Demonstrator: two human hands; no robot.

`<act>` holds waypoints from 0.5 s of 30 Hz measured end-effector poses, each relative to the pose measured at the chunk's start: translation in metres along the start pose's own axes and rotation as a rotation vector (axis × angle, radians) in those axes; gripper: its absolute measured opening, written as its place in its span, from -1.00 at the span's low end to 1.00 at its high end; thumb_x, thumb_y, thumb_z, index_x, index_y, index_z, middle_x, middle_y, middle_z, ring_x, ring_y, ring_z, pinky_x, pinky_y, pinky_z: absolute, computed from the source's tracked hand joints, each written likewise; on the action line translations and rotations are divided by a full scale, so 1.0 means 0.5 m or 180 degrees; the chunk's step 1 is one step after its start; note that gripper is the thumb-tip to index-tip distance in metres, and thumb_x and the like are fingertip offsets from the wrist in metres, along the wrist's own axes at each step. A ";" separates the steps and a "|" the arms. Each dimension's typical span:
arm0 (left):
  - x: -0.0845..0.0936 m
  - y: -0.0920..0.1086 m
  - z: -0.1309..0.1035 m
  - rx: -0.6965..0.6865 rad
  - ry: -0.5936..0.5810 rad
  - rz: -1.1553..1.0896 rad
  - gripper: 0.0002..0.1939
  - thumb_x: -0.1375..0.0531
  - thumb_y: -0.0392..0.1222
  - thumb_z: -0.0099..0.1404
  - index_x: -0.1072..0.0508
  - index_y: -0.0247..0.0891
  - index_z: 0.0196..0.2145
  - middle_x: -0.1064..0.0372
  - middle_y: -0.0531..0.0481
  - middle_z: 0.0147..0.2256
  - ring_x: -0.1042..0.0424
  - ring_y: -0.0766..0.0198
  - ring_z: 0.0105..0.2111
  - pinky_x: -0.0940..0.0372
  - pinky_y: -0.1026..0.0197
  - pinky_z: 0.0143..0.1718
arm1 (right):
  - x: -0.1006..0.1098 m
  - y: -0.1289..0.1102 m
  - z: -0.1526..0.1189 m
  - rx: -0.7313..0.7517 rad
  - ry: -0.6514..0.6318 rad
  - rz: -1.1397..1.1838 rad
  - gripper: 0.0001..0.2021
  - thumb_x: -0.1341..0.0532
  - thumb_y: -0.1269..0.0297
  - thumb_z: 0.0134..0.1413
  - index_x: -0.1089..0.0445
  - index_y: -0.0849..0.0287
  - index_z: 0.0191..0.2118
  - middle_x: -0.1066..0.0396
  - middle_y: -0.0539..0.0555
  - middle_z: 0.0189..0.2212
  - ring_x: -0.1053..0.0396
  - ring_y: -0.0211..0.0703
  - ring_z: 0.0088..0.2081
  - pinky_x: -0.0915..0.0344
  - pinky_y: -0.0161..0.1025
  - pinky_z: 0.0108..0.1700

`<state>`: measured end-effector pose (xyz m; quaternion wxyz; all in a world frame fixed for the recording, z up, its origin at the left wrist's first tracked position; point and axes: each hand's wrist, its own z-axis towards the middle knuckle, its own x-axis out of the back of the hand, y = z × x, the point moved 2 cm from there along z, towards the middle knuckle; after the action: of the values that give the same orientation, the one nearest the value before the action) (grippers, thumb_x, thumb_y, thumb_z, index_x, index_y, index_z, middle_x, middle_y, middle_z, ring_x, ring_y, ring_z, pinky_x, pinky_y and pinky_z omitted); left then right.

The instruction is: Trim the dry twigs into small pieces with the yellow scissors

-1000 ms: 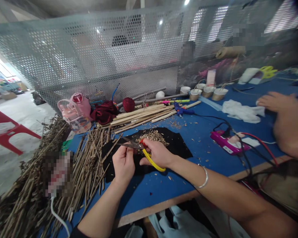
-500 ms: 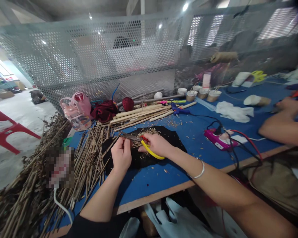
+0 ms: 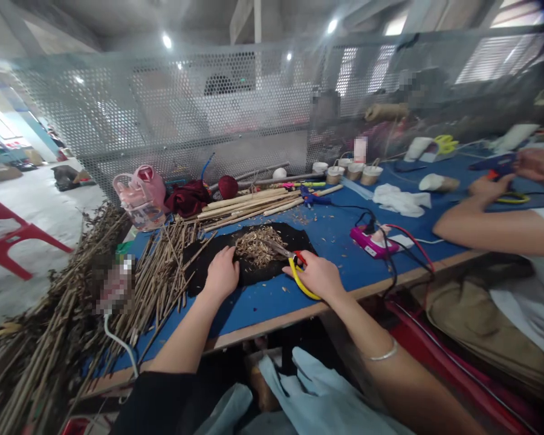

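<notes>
My right hand (image 3: pixel 315 275) is closed on the yellow and red handles of some scissors (image 3: pixel 294 260), whose blades point left over a heap of chopped stalk bits (image 3: pixel 259 244). The heap lies on a black cloth (image 3: pixel 213 249) on the blue table. At the heap's left edge, my left hand (image 3: pixel 223 275) rests on the cloth with its fingers bent downward; whether it holds anything is hidden. Left of that hand lies a pile of dry brown stalks (image 3: pixel 163 266).
Peeled sticks (image 3: pixel 245 204) and a blue glue gun (image 3: pixel 310 197) lie behind the cloth. To the right are a purple power strip (image 3: pixel 372 243) and a white glove (image 3: pixel 401 200). Another person's arm (image 3: pixel 485 229) reaches over the table at the far right.
My right hand and the scissors have moved right, away from my left hand, uncovering the heap. My left hand has lowered onto the cloth. The other person's hands have come further into view.
</notes>
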<state>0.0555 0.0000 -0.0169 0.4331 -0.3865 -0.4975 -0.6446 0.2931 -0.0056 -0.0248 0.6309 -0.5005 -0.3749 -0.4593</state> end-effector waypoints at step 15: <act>0.126 -0.153 -0.119 0.1059 -0.0162 0.0922 -0.75 0.00 -0.21 0.20 -0.45 -0.26 -0.28 -0.42 -0.18 -0.33 -0.40 0.06 -0.30 -0.23 0.12 -0.28 | -0.009 0.010 -0.004 0.0016 0.0198 0.0236 -0.65 -0.11 -0.13 -0.12 -0.21 0.09 -0.42 -0.34 -0.02 -0.59 -0.34 -0.13 -0.50 0.05 -0.32 -0.52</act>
<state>-0.0413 -0.0588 0.0058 0.5662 -0.3933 -0.5471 -0.4747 0.2968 -0.0060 -0.0308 0.6601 -0.4980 -0.3374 -0.4500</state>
